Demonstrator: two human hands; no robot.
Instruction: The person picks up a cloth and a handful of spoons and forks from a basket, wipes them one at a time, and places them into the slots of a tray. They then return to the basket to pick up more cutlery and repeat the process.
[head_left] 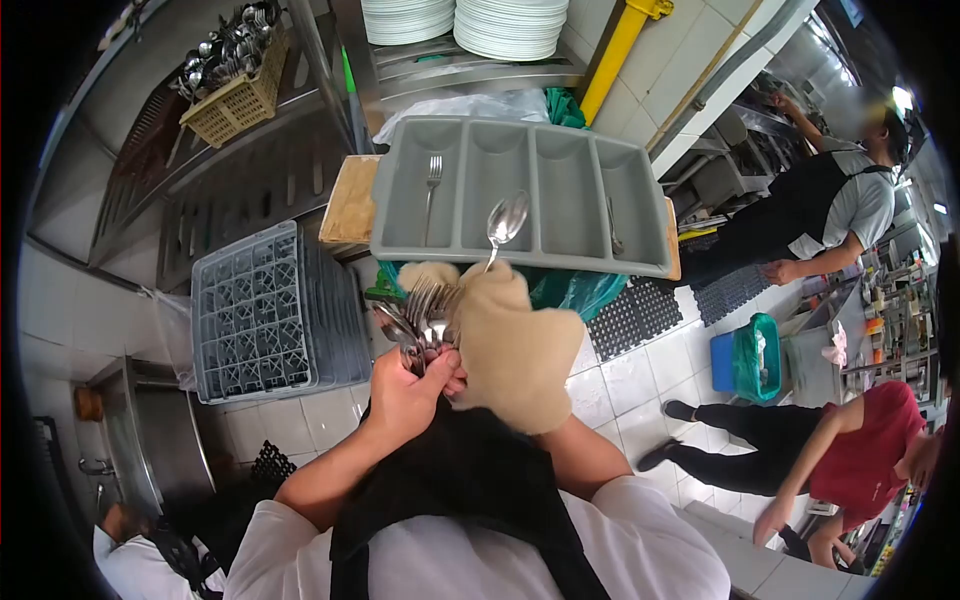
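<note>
My left hand [420,378] is closed around a bunch of forks and spoons [428,312], their heads pointing up and away from me. A beige cloth [515,350] covers my right hand, so its fingers are hidden. From the top of the cloth a single spoon [507,218] sticks out, gripped through the fabric with its bowl over the front of a grey cutlery tray [520,258]. One fork [433,192] lies in the tray's leftmost compartment. A thin piece of cutlery [613,228] rests in the rightmost one.
Stacked grey glass racks [250,310] stand to the left. Above them, a yellow basket [236,108] of cutlery sits on a metal shelf. White plates [510,28] are piled at the back. People in dark [780,205] and red [875,450] clothing stand right; a blue bin [722,362] is between.
</note>
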